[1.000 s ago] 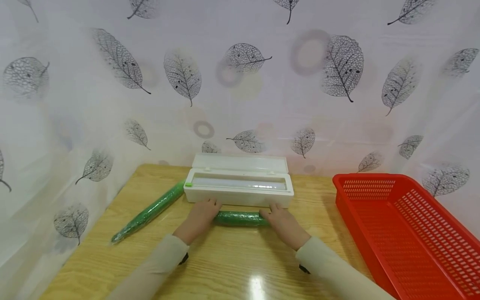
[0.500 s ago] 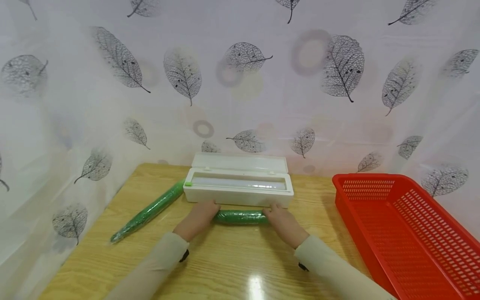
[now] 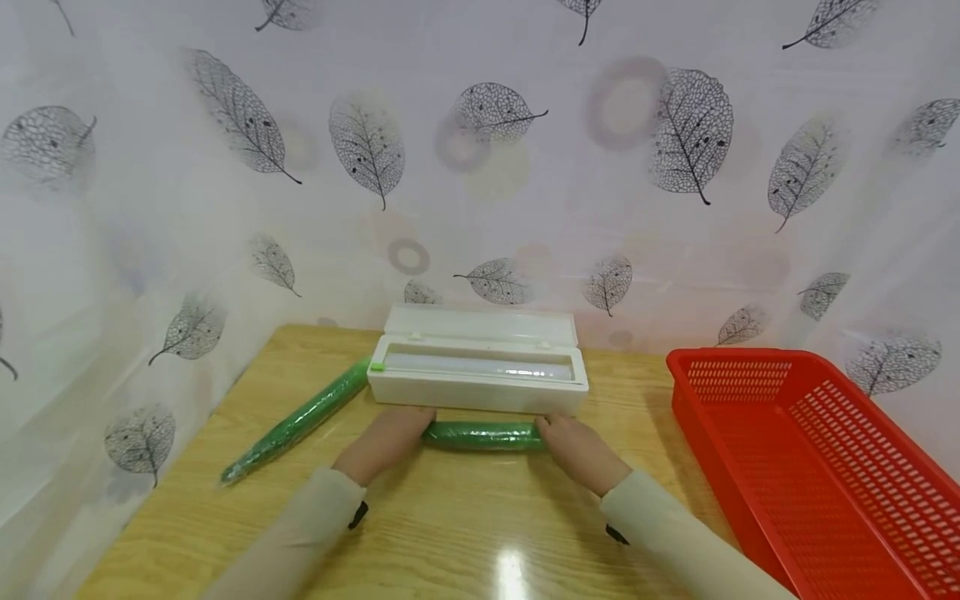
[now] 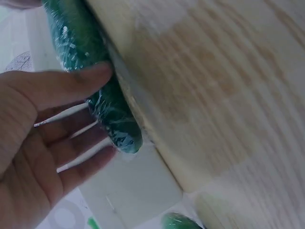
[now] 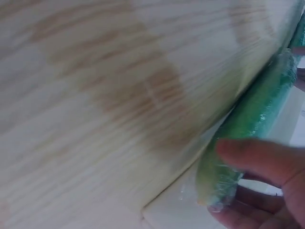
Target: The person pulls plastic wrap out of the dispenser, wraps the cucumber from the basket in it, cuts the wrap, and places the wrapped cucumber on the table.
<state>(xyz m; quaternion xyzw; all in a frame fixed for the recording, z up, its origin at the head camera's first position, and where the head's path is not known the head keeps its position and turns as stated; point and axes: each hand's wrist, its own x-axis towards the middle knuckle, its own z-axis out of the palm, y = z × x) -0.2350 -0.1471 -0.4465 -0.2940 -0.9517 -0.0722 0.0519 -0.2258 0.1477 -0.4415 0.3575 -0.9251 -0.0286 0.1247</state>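
A green cucumber (image 3: 483, 436) in shiny clear film lies crosswise on the wooden table, in front of a white cling film dispenser (image 3: 480, 392). My left hand (image 3: 390, 437) holds its left end. In the left wrist view, the thumb (image 4: 90, 78) lies on the near side and the fingers reach behind it. My right hand (image 3: 577, 450) grips the other end, thumb (image 5: 243, 150) in front and fingers behind in the right wrist view. The dispenser's lid (image 3: 480, 325) is raised, and a roll of film (image 3: 472, 365) shows inside.
Another film-wrapped cucumber (image 3: 300, 423) lies slantwise at the left, its far end by the dispenser. A red plastic basket (image 3: 720, 467) stands on the right. Behind the table (image 3: 450, 525) hangs a leaf-patterned sheet (image 3: 555, 217).
My hands have slid slightly apart toward the cucumber's two ends, so more of its middle shows. The dispenser, the other cucumber and the basket stay where they were.
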